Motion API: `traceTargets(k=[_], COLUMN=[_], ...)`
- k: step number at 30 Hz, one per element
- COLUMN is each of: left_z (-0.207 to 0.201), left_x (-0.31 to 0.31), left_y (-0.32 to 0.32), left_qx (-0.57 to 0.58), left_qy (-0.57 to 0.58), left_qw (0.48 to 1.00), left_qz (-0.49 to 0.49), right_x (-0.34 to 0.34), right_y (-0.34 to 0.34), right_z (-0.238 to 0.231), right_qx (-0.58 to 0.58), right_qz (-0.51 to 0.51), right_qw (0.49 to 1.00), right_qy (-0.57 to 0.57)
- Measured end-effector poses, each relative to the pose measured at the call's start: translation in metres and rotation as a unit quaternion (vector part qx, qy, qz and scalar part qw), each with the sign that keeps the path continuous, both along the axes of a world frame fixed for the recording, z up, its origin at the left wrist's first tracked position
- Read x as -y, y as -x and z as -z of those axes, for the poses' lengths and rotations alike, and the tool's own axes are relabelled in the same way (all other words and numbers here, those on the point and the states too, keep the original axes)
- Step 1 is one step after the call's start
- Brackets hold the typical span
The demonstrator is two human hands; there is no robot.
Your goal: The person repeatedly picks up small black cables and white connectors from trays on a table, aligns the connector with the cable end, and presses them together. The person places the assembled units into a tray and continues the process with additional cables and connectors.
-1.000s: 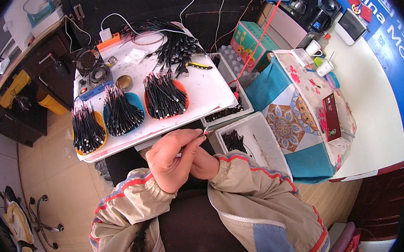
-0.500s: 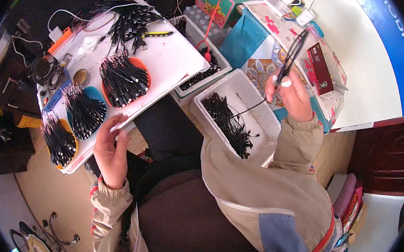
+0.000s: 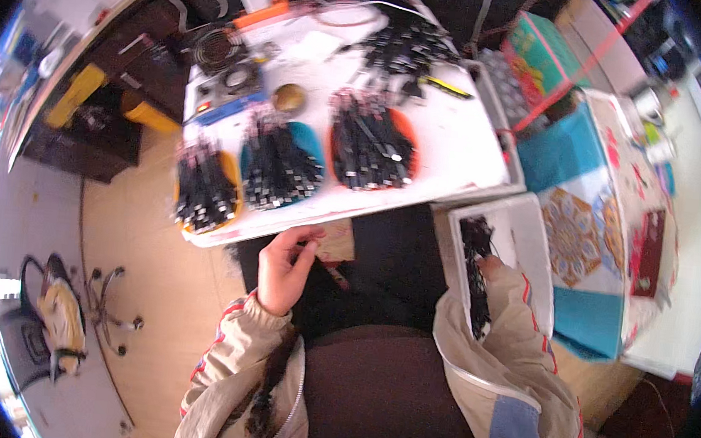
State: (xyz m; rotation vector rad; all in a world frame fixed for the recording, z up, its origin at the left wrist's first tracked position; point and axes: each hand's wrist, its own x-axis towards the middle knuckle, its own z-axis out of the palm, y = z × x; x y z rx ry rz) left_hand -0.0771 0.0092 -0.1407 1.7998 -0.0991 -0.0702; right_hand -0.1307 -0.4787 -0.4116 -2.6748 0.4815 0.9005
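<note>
My left hand (image 3: 286, 270) hovers by the near edge of the white table (image 3: 447, 165), fingers loosely bent, thumb slightly apart, nothing visible in it. My right hand (image 3: 492, 269) is down inside a white foam box (image 3: 524, 230), at a pile of black cables (image 3: 477, 301). Motion blur and the sleeve hide its fingers, so a grip cannot be made out. Bundles of short black cables with metal ends fill an orange-red bowl (image 3: 409, 145), a teal bowl (image 3: 311, 145) and a yellow-orange bowl (image 3: 233, 179) along the table's near side.
More black cables (image 3: 407, 49) lie at the table's back, near a yellow-black cutter (image 3: 448, 87). A small round tin (image 3: 289, 98) and a blue device (image 3: 231, 104) sit at the left. A patterned cloth-covered table (image 3: 574, 239) stands at the right, bearing a dark red box (image 3: 649, 253).
My right hand, raised with a looped black cable, has come down into the foam box; that cable is no longer discernible. The view has turned right-to-left, shifting the table rightward. My left hand's fingers have drawn closer together.
</note>
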Motion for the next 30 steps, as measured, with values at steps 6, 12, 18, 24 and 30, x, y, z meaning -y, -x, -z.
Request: traceTargets(k=[6, 12, 18, 24, 30], left_z=[-0.021, -0.056, -0.069, -0.052, -0.041], left_x=[-0.049, -0.106, -0.141, -0.159, -0.142], left_y=[-0.02, -0.082, -0.116, -0.084, -0.094], left_qx=[0.064, 0.162, 0.131, 0.09, 0.168], left_qy=[-0.013, -0.251, -0.381, -0.352, -0.36], left_qw=[0.991, 0.944, 0.904, 0.903, 0.892], left_qz=[-0.12, -0.142, -0.141, -0.23, -0.217], right_x=[-0.015, -0.06, -0.108, -0.165, -0.233], right_y=[-0.024, -0.027, -0.031, -0.05, -0.075], right_z=[-0.024, -0.112, -0.178, -0.25, -0.274], right_qx=[0.116, 0.067, 0.019, 0.052, 0.104], right_qz=[-0.011, -0.001, -0.022, -0.151, -0.225], right_qw=[0.986, 0.982, 0.979, 0.971, 0.95], right_qy=[-0.116, -0.176, -0.202, -0.179, -0.189])
